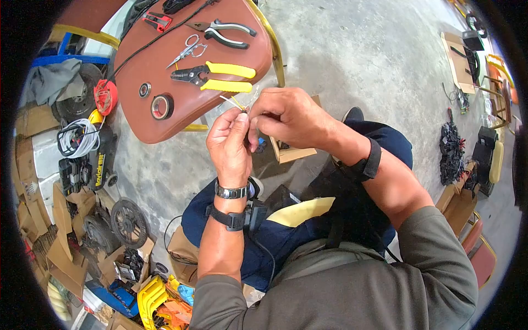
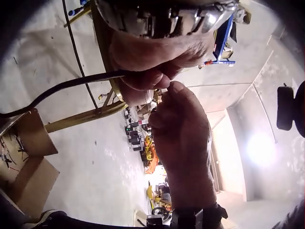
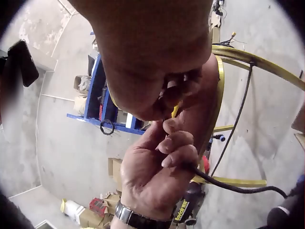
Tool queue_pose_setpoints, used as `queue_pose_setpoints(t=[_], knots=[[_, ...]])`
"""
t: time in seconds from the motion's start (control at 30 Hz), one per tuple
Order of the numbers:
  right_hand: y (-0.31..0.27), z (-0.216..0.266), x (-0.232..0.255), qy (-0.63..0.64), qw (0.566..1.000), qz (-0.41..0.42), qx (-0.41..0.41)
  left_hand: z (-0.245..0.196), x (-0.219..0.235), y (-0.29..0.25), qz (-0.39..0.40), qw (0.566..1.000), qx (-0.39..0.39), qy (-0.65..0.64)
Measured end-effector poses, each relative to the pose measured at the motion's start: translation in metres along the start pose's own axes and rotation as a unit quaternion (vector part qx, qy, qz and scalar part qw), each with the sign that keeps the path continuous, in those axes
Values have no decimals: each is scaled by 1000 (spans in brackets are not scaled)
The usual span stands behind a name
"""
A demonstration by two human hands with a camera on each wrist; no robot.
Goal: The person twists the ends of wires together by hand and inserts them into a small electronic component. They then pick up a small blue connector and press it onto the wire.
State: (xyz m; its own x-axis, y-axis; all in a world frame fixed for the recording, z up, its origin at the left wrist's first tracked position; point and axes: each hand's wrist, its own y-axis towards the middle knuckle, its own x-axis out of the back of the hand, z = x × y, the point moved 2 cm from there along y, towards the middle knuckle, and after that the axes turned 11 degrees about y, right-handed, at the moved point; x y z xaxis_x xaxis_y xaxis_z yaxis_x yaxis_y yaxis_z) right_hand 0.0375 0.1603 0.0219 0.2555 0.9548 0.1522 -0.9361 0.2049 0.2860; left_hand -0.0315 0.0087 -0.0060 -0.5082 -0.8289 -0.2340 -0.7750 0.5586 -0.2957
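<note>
- Drill (image 1: 98,159) on the floor at far left: yellow lettering on its black body, partly legible, seemingly "Bovidix"; the same tool shows in the right wrist view with lettering too blurred to confirm.
- Worktop (image 1: 159,60), a brown stool seat: tape (image 1: 161,106), scissors (image 1: 187,50), yellow stripper (image 1: 220,77) and pliers (image 1: 223,32) are laid out. No writing is readable on any of them.
- Left hand (image 1: 231,144): curled round a black cable (image 2: 57,87), its end pinched between thumb and forefinger.
- Wires (image 1: 236,102): thin yellow and white ends are held up between both hands, just off the worktop's near edge.
- Right hand (image 1: 289,118): fingertips pinched on the wire ends.
- Risks, as judged: fine strands could snap if twisted too hard; the cable could slip from a loosened left grip; bare tips could prick a finger.
</note>
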Motion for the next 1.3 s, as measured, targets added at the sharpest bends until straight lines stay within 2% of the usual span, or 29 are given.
queue_pose_setpoints(t=[0.1,0.2,0.3,0.33,0.43,0.53,0.63,0.73,0.83,0.93,1.03,1.13,1.23,1.3], knots=[[-2,2,4,-14,1000,-4,-2,0,-2,-1,-5,1000,6,0],[-2,0,11,-57,997,-48,-21,-2,-1,1,8,1000,12,-11],[-1,-5,17,-6,993,-97,-71,-1,-6,-2,27,999,5,-19],[0,-3,17,-1,991,-91,-100,-1,-5,-2,27,1000,2,-15],[-1,-4,13,-55,994,-60,-73,1,-3,-1,20,1000,-6,-3],[-4,-6,6,-54,998,-8,-26,2,-2,1,3,1000,-10,4],[-4,1,5,72,993,-1,-94,2,-1,1,-11,1000,-7,8],[-4,1,9,69,983,11,-170,2,-3,0,-10,1000,0,6],[-5,-6,11,26,984,-3,-175,1,-1,1,10,1000,-3,6],[-4,-16,17,71,968,-68,-231,0,-4,-2,25,1000,-6,5],[-3,-6,17,74,966,-69,-239,-2,-5,-2,20,1000,-12,-2],[-6,-3,9,117,973,18,-200,2,0,2,9,1000,-23,-1],[-8,-3,3,242,944,13,-226,5,-1,-2,-1,1000,-9,11],[-8,-1,8,188,952,16,-241,5,-1,-1,2,1000,-4,28]])
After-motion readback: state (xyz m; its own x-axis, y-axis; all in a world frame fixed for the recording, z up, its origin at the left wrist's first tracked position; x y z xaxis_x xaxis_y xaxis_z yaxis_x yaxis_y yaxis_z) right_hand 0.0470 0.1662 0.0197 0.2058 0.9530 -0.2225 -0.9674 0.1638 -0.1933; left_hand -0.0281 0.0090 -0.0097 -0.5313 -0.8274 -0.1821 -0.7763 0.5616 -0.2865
